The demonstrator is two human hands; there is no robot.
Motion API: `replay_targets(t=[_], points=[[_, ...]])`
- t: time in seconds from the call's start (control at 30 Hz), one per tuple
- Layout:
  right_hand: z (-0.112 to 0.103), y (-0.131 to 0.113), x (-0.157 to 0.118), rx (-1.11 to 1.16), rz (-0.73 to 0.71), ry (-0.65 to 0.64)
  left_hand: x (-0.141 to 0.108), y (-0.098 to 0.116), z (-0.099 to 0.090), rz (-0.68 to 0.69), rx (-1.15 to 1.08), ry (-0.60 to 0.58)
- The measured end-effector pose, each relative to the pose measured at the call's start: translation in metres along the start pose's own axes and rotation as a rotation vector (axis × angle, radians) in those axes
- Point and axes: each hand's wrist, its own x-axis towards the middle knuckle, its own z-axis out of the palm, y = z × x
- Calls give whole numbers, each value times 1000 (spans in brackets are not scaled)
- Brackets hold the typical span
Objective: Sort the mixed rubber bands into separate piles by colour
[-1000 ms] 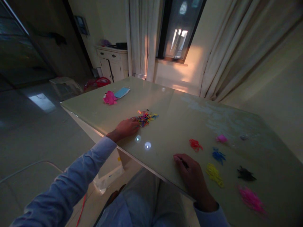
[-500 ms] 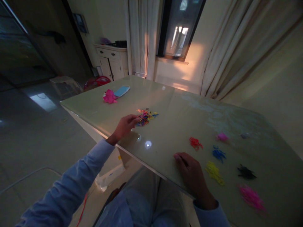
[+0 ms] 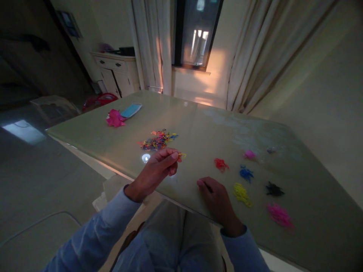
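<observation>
Between the thumb and fingertips of my left hand (image 3: 159, 169) is a thin yellow rubber band (image 3: 183, 155), held above the table. Just behind that hand spreads a pile of mixed-colour rubber bands (image 3: 159, 140). My right hand (image 3: 217, 196) rests closed at the table's near edge; whatever its curled fingers hold, if anything, is hidden. Single-colour piles lie beyond and right of it: red bands (image 3: 221, 164), blue bands (image 3: 246, 173), yellow bands (image 3: 242, 195), black bands (image 3: 274, 189) and pink bands (image 3: 279, 215).
A crumpled pink piece (image 3: 115, 118) and a blue face mask (image 3: 131, 110) lie at the table's far left. Toward the right are a small pink lump (image 3: 249, 154) and a clear crumpled bit (image 3: 271, 150). A white cabinet (image 3: 116, 73) stands behind the table (image 3: 193, 128).
My left hand has left the mixed pile and moved right, with a yellow rubber band now in its fingers. The view has turned slightly right; my right hand stays at the table edge.
</observation>
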Motion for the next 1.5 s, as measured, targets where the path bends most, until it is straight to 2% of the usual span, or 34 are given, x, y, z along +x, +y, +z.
replay_targets(t=[0.13, 0.3, 0.43, 0.53, 0.67, 0.83, 1.0, 1.1, 1.2, 1.3, 1.4, 1.5], points=[[0, -2, -1, -4, 0, 8, 4, -4, 12, -18, -25, -38], [0, -2, -1, -19, -11, -7, 7, -10, 17, -34, 31, -41], [2, -3, -2, -77, -46, -21, 13, -14, 23, -7, 233, -40], [3, -6, -7, -172, -107, -33, 20, -21, 35, 63, 473, -98], [2, -9, -24, -241, -248, -105, 34, -42, 57, 162, 747, -257], [1, -6, -48, -215, -316, -112, 59, -83, 84, 363, 1044, -596], [0, -4, -55, -215, -346, -63, 74, -119, 102, 388, 1205, -866], [0, -4, -54, -230, -368, -51, 78, -131, 105, 378, 1193, -935], [1, -5, -55, -255, -372, -39, 80, -132, 104, 365, 1119, -908], [1, -4, -55, -265, -381, -33, 79, -123, 100, 330, 1053, -836], [0, -4, -56, -235, -379, -40, 72, -104, 87, 282, 990, -665], [-2, -4, -56, -199, -357, -33, 59, -87, 63, 248, 945, -421]])
